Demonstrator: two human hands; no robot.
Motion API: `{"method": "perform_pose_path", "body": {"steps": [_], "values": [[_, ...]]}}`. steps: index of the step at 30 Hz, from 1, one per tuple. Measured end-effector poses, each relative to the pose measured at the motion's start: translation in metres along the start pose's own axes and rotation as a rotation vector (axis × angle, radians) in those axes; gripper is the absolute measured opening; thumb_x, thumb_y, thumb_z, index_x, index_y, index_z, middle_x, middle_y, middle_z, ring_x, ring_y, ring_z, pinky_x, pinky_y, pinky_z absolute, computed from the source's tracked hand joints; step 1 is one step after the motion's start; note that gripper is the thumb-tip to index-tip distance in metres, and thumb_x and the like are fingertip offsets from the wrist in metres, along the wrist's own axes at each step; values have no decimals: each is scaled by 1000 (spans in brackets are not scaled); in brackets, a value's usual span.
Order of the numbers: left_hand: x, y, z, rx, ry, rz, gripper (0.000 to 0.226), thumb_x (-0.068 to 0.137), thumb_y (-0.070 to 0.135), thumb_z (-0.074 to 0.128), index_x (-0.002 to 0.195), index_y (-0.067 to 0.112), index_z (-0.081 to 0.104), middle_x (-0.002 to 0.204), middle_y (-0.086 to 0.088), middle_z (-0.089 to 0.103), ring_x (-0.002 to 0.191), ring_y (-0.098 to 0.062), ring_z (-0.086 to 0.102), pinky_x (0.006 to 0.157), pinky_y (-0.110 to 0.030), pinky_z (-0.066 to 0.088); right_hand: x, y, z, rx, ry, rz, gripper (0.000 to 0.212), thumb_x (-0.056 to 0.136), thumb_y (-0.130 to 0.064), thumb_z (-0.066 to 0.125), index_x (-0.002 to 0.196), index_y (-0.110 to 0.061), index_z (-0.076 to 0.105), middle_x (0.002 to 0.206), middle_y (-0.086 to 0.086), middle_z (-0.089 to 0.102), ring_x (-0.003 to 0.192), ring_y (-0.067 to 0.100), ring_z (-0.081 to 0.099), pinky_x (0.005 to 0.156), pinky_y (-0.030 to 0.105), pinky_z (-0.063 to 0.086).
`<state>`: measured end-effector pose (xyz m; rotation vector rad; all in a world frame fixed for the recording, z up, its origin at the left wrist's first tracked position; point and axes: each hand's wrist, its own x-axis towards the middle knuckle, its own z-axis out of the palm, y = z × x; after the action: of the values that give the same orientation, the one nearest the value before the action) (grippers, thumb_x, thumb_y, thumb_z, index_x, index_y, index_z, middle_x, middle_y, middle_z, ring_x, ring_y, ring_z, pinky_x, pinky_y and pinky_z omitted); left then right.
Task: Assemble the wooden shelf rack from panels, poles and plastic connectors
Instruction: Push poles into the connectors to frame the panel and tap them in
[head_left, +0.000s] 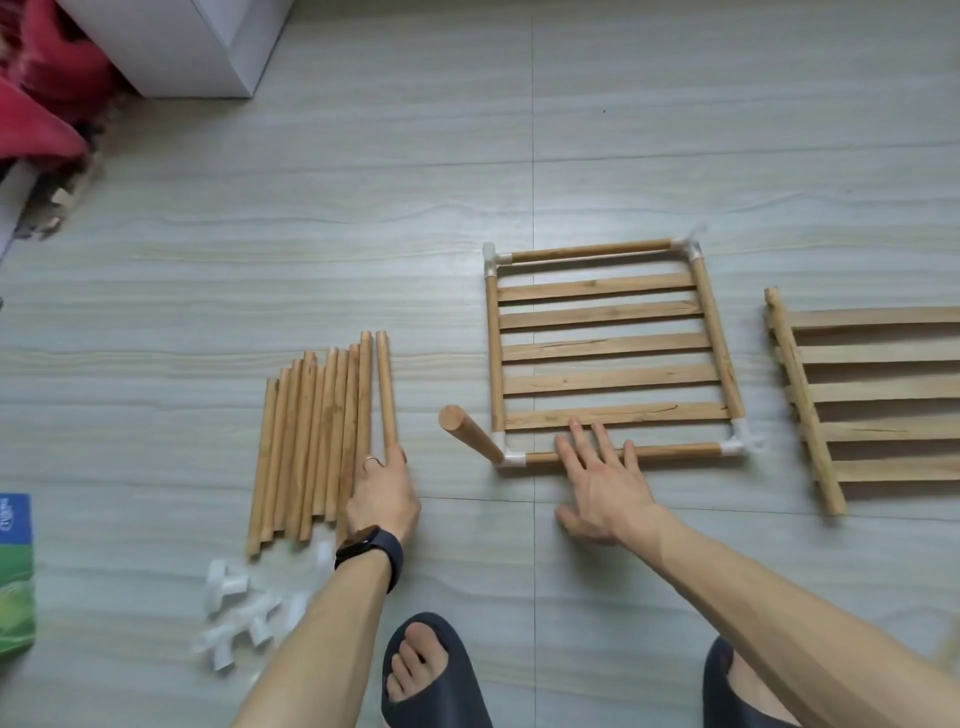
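The slatted panel (608, 348) lies flat on the floor (363, 208) in front of you, and it already has a white plastic connector (511, 457) at each of its four corners, with one upright pole (470, 434) standing in the near-left one and leaning toward you. Your right hand (602, 483) rests spread and flat on the near rail of this panel, holding nothing, only pressing it down. Your left hand (384, 488) reaches to the bundle of loose poles (317, 441) just beside the panel, and its fingers close around the rightmost pole (387, 395), though I cannot tell how firm this grasp is. A second panel (872, 400) waits well apart at the right, and the spare connectors (244, 613) lie near your left forearm. From here the risk, I think, is in the seated pole: it is tilted, so if you bump it while you carry the new pole across, it may lever out of its socket or twist the corner. Also, pulling one pole from the tight bundle may roll the others away. If you lift your right hand too early, the light frame may slide when you push the next pole in.
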<state>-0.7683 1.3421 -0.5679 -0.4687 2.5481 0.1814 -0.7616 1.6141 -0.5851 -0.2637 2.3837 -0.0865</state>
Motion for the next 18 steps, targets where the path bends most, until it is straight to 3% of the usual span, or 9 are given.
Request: {"method": "perform_pose_path", "body": {"steps": [4,6,8,12,15,18], "values": [[8,5,-17,-397,-15,-26,20,96,14,50,113,17,39,104,-13,62,88,-33,60,76,-42,49,1,-1,-8,9,-43,8,98,92,-59,47,162,-20,-9,166,6,-27,154,35,-19,122,61,-2],[7,9,-41,-602,-63,-6,30,96,15,58,120,14,40,102,-9,64,95,-31,65,88,-49,54,-3,2,-14,79,-48,2,94,93,-58,48,163,-21,-4,169,4,-20,156,30,-13,124,58,0],[3,13,-73,-741,-90,34,44,95,13,62,134,13,41,105,-5,63,100,-27,66,95,-51,54,-13,4,-23,221,-24,10,89,94,-55,51,163,-18,8,172,5,2,158,26,4,126,49,9],[-19,29,-148,-746,-1,221,46,94,12,66,138,14,53,114,1,65,99,-20,68,90,-44,59,-51,11,-42,564,35,84,75,93,-51,60,154,-14,39,157,8,44,144,26,41,115,34,34],[-50,54,-205,-727,145,391,41,94,16,67,133,21,59,108,12,66,103,-13,65,92,-42,57,-89,21,-59,810,103,90,66,92,-53,64,147,-17,50,146,3,57,131,21,54,108,34,44],[-87,89,-248,-647,228,576,42,93,21,69,133,28,59,103,19,63,97,-5,64,81,-29,56,-131,33,-85,1110,224,44,64,90,-59,67,139,-20,57,134,-3,63,117,13,62,90,30,51]]}}
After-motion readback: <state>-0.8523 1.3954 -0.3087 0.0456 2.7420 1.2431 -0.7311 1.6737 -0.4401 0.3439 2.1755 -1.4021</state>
